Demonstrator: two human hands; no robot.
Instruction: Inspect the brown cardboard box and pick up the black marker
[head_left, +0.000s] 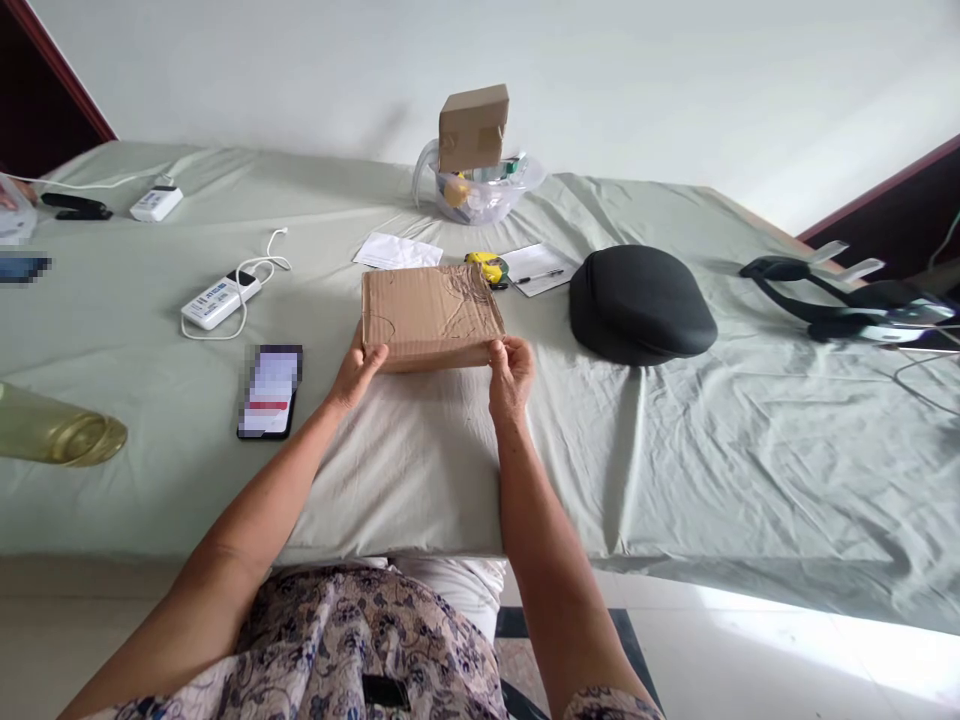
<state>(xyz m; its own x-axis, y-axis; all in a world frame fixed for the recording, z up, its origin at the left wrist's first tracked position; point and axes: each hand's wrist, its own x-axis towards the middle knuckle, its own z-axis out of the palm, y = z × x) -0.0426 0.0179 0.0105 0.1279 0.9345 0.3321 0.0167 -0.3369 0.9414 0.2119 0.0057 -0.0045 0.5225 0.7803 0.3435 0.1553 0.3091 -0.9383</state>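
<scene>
Floral shirt at six o'clock; cardboard box clamped by left hand at eight, right hand at four.

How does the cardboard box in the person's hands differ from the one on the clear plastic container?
The held box is between the left hand and right hand; the far box rests on the clear plastic container, untouched. The held box looks wide and low, the far box blockier. The held box's top is creased; the far box looks smoother. Both are brown cardboard.
</scene>
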